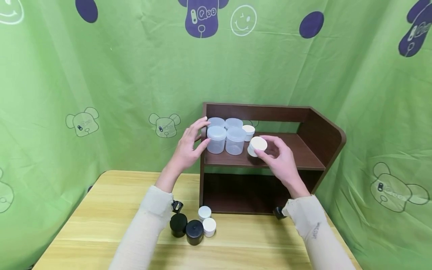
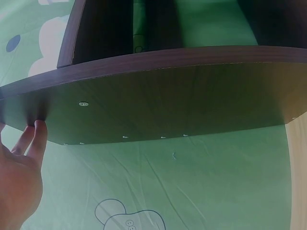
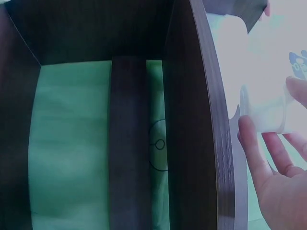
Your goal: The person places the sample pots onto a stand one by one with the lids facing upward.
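A dark brown wooden shelf [image 1: 303,150] stands on a light wooden table [image 1: 101,225]. Several translucent lidded jars [image 1: 225,139] are grouped at the left end of its upper board, with a small white jar [image 1: 249,132] behind them. My left hand [image 1: 199,135] is spread at the shelf's left side panel [image 2: 168,96], and straight fingertips [image 2: 37,130] touch the panel's edge next to the front-left translucent jar [image 1: 216,139]. My right hand [image 1: 266,148] grips a white-lidded jar [image 1: 257,145], tilted just above the board. In the right wrist view the fingers [image 3: 252,143] curl round that jar [image 3: 266,112].
Two black jars [image 1: 178,224] [image 1: 194,231] and two small white jars [image 1: 204,212] [image 1: 209,227] stand together on the table in front of the shelf. The shelf's lower bay [image 1: 243,193] is dark. Green printed cloth [image 1: 101,93] hangs behind and at both sides.
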A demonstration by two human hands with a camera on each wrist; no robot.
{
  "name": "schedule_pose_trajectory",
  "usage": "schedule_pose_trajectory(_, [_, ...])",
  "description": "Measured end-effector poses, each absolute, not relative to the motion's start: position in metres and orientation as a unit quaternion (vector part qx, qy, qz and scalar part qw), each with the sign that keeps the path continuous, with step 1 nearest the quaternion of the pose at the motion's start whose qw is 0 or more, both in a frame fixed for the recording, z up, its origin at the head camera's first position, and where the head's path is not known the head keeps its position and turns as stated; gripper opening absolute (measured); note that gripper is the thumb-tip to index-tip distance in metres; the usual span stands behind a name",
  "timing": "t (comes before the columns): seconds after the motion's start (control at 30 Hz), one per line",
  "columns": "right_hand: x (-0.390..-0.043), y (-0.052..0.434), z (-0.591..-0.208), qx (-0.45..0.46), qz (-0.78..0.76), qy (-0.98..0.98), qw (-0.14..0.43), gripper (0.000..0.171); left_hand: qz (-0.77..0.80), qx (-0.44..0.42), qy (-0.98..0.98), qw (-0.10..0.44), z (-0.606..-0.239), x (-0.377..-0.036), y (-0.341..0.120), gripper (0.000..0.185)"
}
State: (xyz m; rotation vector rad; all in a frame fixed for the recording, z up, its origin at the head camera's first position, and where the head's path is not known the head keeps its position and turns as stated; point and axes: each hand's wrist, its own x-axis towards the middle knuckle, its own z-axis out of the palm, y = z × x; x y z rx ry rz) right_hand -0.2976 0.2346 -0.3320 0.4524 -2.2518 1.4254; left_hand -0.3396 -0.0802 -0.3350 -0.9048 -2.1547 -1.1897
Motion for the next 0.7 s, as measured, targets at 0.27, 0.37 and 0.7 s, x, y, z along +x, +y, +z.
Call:
schedule_pose_trajectory(0.27, [-0.321, 0.235, -0.327, 0.129, 0.469, -0.846, 0.22, 0.052, -0.441, -0.333, -0.793, 0.256, -0.336, -0.339, -0.081, 0.053])
schedule_pose_trajectory(0.37, [-0.328, 0.234, -0.326, 0.125, 0.466, -0.847, 0.224, 0.053, -0.44, -0.333, -0.793, 0.256, -0.336, -0.338, -0.081, 0.052])
schedule_pose_trajectory(0.7, [-0.346, 0.232, -0.333, 0.125, 0.46, -0.852, 0.218, 0.051, -0.436, -0.333, -0.795, 0.259, -0.336, -0.34, -0.08, 0.053])
